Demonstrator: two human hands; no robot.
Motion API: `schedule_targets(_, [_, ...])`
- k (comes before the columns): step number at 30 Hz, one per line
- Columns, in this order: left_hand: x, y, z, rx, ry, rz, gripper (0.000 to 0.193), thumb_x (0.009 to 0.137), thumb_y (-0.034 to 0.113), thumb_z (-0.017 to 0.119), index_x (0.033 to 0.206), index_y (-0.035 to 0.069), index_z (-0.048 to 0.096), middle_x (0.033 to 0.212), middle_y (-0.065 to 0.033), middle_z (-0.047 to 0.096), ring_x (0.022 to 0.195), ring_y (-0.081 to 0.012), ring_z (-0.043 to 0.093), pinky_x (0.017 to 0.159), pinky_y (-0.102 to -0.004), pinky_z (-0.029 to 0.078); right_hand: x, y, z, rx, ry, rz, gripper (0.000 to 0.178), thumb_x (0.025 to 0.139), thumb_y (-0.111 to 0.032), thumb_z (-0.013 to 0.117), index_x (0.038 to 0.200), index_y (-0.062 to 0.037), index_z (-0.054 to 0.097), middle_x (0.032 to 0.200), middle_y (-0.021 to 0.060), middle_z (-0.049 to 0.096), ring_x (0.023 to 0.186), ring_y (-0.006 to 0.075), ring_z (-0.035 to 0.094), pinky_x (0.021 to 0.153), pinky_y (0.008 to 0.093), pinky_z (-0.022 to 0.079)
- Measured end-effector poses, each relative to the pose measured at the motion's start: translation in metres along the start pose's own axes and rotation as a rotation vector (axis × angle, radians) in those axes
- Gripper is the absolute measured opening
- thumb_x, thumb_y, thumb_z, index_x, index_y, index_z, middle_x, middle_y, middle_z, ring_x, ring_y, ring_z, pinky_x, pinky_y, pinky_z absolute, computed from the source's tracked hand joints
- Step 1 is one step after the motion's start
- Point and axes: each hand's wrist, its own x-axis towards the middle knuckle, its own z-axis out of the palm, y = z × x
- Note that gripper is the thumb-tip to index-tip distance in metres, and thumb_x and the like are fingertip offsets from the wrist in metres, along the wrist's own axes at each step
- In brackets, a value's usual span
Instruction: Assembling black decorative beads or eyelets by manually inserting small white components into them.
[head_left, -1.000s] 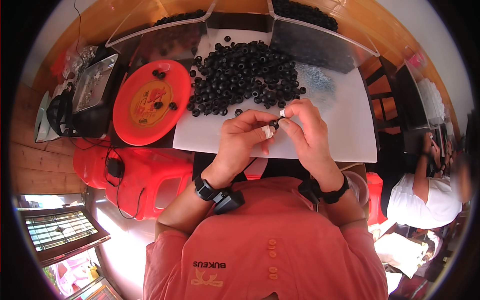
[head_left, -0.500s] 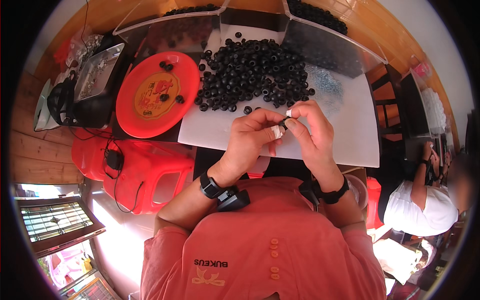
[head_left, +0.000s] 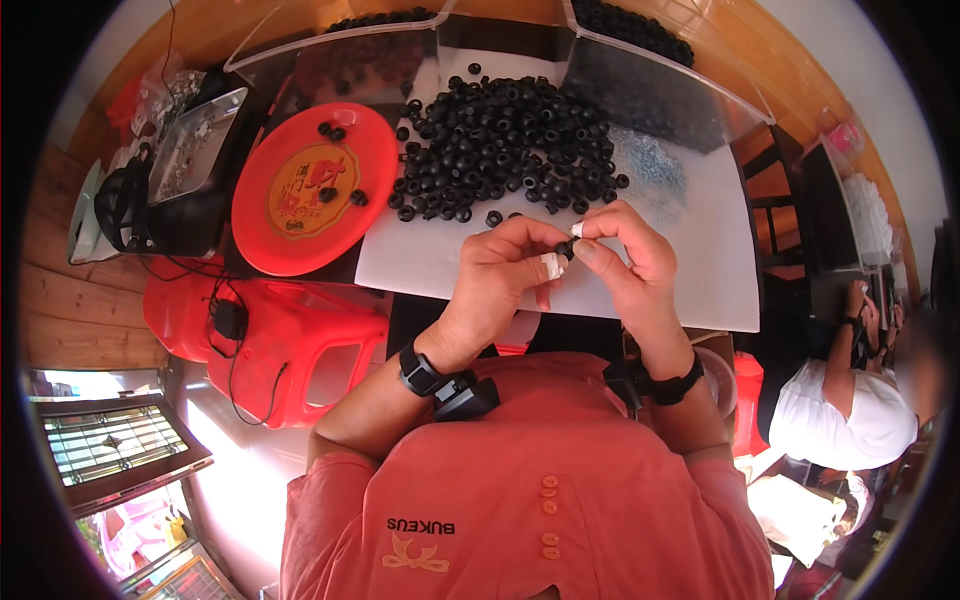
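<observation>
My left hand [head_left: 495, 275] pinches a small black ring-like part [head_left: 565, 248] between thumb and fingers, just over the near edge of the white work sheet [head_left: 440, 265]. White tape wraps the thumb. Close against it, my right hand [head_left: 635, 265] has its thumb and taped index finger pressed together at the part's upper side; what lies between them is too small to make out. Just beyond both hands spreads a big heap of black ring-like parts [head_left: 500, 140] with holes. To its right lie many tiny pale blue pieces [head_left: 650, 170].
A round red tray [head_left: 370, 235] with a few black parts sits at the left. Clear plastic bins [head_left: 660, 105] of black parts stand behind the heap. Farther left is a metal tray [head_left: 200, 140]. Red stools [head_left: 290, 340] are below; another person [head_left: 840, 415] sits at the right.
My right hand has shifted slightly right, its thumb drawing back a little from the left fingers, so more of the black part shows. My left hand stays nearly still.
</observation>
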Motion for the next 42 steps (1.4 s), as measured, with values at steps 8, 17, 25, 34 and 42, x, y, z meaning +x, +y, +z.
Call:
schedule_targets(8, [-0.001, 0.001, 0.002, 0.013, 0.008, 0.014, 0.017, 0.093, -0.001, 0.065, 0.109, -0.005, 0.064, 0.092, -0.0089, 0.067, 0.075, -0.0139, 0.064, 0.054, -0.0249, 0.053, 0.001, -0.009, -0.001, 0.056, -0.018, 0.14, 0.011, 0.089, -0.002, 0.067, 0.097, 0.0011, 0.06, 0.087, 0.0056, 0.062, 0.081, 0.0153, 0.062, 0.074, 0.0284, 0.05])
schedule_targets(17, [-0.001, 0.003, 0.005, 0.038, 0.016, 0.002, 0.018, 0.093, -0.001, 0.065, 0.11, -0.006, 0.064, 0.093, -0.0107, 0.068, 0.076, -0.0151, 0.066, 0.053, -0.0251, 0.054, 0.001, -0.015, -0.003, -0.174, -0.002, 0.01, 0.013, 0.085, 0.0, 0.066, 0.095, -0.0025, 0.058, 0.084, 0.0098, 0.058, 0.076, 0.0278, 0.059, 0.067, 0.0368, 0.047])
schedule_targets(25, [-0.001, 0.002, 0.004, 0.05, 0.032, -0.003, 0.016, 0.092, -0.004, 0.063, 0.107, -0.005, 0.064, 0.09, -0.0067, 0.067, 0.071, -0.0095, 0.062, 0.05, -0.0223, 0.052, 0.005, -0.015, -0.006, -0.291, -0.065, -0.03, 0.014, 0.083, 0.0, 0.067, 0.093, -0.0057, 0.059, 0.082, 0.0096, 0.056, 0.073, 0.0297, 0.057, 0.065, 0.0407, 0.045])
schedule_targets(34, [0.001, 0.004, 0.008, 0.034, 0.056, -0.013, 0.015, 0.092, -0.004, 0.064, 0.107, -0.005, 0.064, 0.088, -0.0068, 0.067, 0.069, -0.0095, 0.062, 0.05, -0.0224, 0.052, -0.001, -0.007, 0.004, -0.062, 0.011, 0.034, 0.008, 0.089, 0.001, 0.064, 0.094, -0.002, 0.059, 0.082, 0.0071, 0.057, 0.073, 0.0196, 0.058, 0.064, 0.0301, 0.046])
schedule_targets(42, [0.001, 0.004, 0.004, 0.035, 0.044, -0.039, 0.017, 0.093, -0.001, 0.064, 0.109, -0.006, 0.063, 0.091, -0.0101, 0.067, 0.072, -0.0146, 0.064, 0.051, -0.025, 0.052, -0.006, -0.005, 0.016, 0.15, 0.113, 0.169, 0.007, 0.095, -0.006, 0.065, 0.094, 0.0003, 0.061, 0.083, 0.0028, 0.063, 0.076, 0.0089, 0.058, 0.07, 0.0243, 0.048])
